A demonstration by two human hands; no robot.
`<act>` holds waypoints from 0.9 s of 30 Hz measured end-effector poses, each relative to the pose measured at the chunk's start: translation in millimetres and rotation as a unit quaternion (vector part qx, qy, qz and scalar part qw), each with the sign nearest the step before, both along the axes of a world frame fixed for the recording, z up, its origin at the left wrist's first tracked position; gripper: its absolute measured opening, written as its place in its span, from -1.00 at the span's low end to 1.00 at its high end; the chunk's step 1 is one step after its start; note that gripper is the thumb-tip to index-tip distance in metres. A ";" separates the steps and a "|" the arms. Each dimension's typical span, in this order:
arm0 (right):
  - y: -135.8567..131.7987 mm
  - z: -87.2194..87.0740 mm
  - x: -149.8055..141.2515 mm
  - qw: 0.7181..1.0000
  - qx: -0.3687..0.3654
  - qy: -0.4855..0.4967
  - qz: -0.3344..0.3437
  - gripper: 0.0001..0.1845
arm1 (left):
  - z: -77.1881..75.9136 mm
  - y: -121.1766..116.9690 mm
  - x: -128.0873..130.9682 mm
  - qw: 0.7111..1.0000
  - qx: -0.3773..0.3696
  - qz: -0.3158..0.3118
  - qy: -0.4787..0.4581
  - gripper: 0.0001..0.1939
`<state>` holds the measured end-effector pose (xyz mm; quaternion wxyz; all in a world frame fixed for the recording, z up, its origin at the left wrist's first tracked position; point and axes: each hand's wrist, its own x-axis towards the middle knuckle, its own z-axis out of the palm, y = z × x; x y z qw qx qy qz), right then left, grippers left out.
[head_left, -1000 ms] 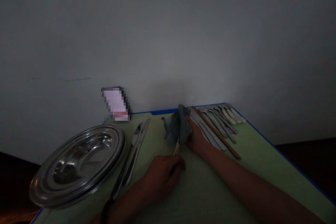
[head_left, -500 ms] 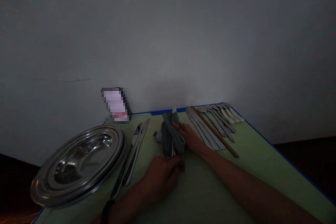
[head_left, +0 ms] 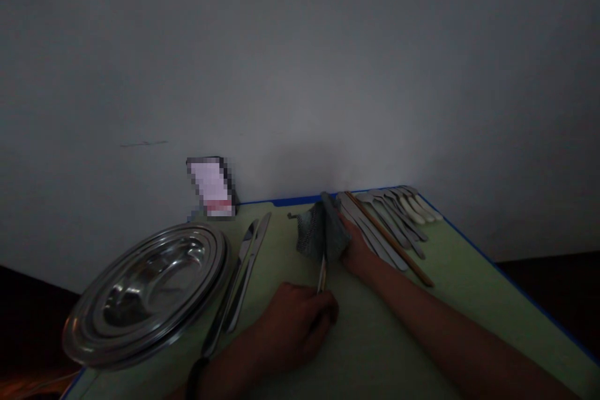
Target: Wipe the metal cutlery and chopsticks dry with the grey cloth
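In my left hand, the fingers are closed round the handle end of a slim piece of cutlery, which looks like a table knife. Its far part is hidden inside a folded grey-green cloth. My right hand pinches this cloth round it from the right side, fingers partly hidden behind the fabric. The cloth's left part hangs out loosely, with a small loop at its corner. Just right of my right hand lie several table knives and wooden chopsticks.
Stacked steel plates stand at the left of the green table. Two knives lie beside them. A phone leans on the wall at the back. Forks and spoons are lined up at the right rear.
My right hand and the cloth have shifted slightly right, and the cloth has turned and spread out on its left. More of the handle shows. A pale tip above the cloth is now covered.
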<state>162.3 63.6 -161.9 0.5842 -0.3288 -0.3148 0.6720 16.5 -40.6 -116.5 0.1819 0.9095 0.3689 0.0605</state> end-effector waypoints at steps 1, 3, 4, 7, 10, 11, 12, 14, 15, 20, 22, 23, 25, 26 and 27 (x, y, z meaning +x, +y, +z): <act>-0.7 0.7 -0.4 1.000 0.002 -0.002 0.006 -0.73 | -1.3 0.4 0.1 1.000 -0.001 0.002 -0.009 -0.84; -4.4 4.9 -1.5 1.000 0.010 -0.019 0.020 -0.71 | -5.0 1.6 0.0 0.999 -0.004 0.008 -0.033 -0.83; -6.9 7.8 -1.9 0.999 0.016 -0.029 0.033 -0.70 | -6.9 2.2 0.0 0.999 -0.007 0.013 -0.046 -0.83; -13.2 16.0 -2.2 0.993 0.038 -0.093 0.069 -0.65 | -10.2 3.4 0.4 0.995 -0.025 0.041 -0.084 -0.80; -15.2 19.8 -1.6 0.981 0.056 -0.177 0.064 -0.59 | -9.5 3.5 1.1 0.992 -0.042 0.070 -0.100 -0.79; -15.1 19.9 -1.5 0.979 0.053 -0.186 0.058 -0.57 | -9.0 3.4 1.3 0.991 -0.045 0.079 -0.099 -0.78; -14.8 19.6 -1.6 0.981 0.048 -0.180 0.055 -0.55 | -8.5 3.2 1.5 0.990 -0.047 0.088 -0.097 -0.78; -14.0 18.1 -2.0 0.986 0.037 -0.151 0.055 -0.54 | -8.2 3.0 1.6 0.989 -0.042 0.107 -0.088 -0.73; -13.6 17.2 -2.2 0.988 0.034 -0.139 0.056 -0.54 | -8.5 2.9 1.6 0.989 -0.038 0.113 -0.086 -0.70; -13.7 16.1 -2.2 0.989 0.042 -0.134 0.051 -0.53 | -12.0 3.2 1.4 0.992 -0.028 0.069 -0.101 -0.57; -13.8 16.9 -2.7 0.989 0.040 -0.132 0.050 -0.57 | -13.8 3.5 1.2 0.993 -0.022 0.067 -0.095 -0.53; -13.4 17.0 -3.4 0.991 0.034 -0.118 0.049 -0.59 | -14.6 3.6 1.1 0.993 -0.022 0.077 -0.087 -0.50; -11.1 16.3 -5.2 0.997 0.005 -0.057 0.047 -0.64 | -16.2 3.4 0.5 0.991 -0.026 0.109 -0.072 -0.43; -9.3 15.6 -6.1 0.999 -0.016 -0.012 0.044 -0.66 | -16.8 3.2 0.2 0.990 -0.029 0.123 -0.065 -0.39; -7.2 14.9 -7.0 0.998 -0.040 0.031 0.040 -0.68 | -17.3 3.0 -0.2 0.989 -0.031 0.132 -0.060 -0.36</act>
